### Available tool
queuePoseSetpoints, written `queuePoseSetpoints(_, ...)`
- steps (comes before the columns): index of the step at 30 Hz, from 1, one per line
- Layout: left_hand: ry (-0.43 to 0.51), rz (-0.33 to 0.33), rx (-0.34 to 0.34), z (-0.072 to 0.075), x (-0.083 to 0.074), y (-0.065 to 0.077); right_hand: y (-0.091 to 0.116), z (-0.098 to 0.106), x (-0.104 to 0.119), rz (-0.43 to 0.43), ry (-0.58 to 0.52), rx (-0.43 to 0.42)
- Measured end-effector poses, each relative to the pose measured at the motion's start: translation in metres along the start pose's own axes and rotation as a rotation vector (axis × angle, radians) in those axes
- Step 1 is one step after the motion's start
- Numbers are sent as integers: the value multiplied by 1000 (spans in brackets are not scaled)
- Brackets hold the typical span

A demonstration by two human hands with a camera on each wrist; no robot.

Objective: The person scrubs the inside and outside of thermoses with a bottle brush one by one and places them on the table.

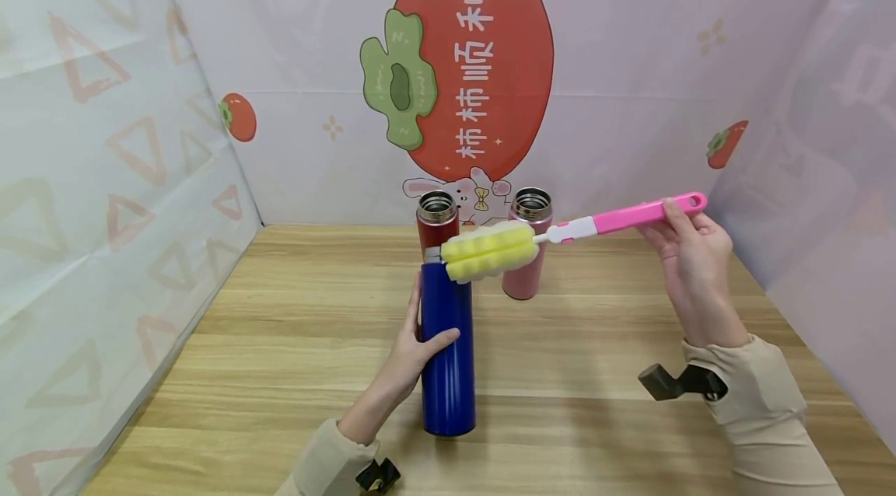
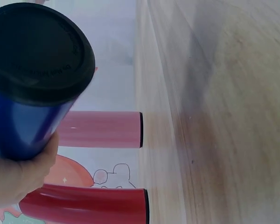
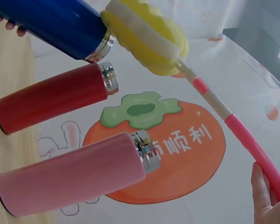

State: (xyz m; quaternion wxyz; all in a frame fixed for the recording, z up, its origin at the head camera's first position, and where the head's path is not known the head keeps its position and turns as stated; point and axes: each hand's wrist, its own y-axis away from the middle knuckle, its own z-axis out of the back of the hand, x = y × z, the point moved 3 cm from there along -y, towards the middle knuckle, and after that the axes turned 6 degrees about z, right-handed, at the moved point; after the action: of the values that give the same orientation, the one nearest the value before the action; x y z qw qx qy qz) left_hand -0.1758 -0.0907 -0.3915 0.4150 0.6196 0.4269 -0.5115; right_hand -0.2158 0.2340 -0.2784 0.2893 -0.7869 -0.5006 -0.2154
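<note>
Pinching the pink handle (image 1: 630, 217) of a brush (image 1: 570, 232) between thumb and fingers, the right hand (image 1: 693, 255) holds its yellow-and-white sponge head (image 1: 490, 251) at the metal neck of a blue bottle (image 1: 448, 379), though whether they touch I cannot tell. The left hand (image 1: 409, 352) grips that bottle round its side, its base lifted off the wooden table (image 1: 294, 340). Behind, a red bottle (image 1: 437, 235) and a pink bottle (image 1: 523, 280) stand upright with open mouths.

Middle Obstructed, Right Side Passable

The blue flask (image 1: 448, 379) and sponge bottle brush (image 1: 570, 230) are obstructing the middle; behind, the red flask (image 1: 437, 233) and pink flask (image 1: 522, 283) are leaving a gap between them. The tabletop (image 1: 595, 372) is offering room rightward.
</note>
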Motion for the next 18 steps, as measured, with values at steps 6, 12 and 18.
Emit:
queuePoseSetpoints(6,-67,-8,-59,1,-1,2,-1,2,3,2,-36,-13)
queuePoseSetpoints(12,-101,-71,-62,1,-3,6,-2,4,7,4,-76,-27)
queuePoseSetpoints(18,-97,-162,-12,1,-3,6,-3,2,8,-23,-69,-25)
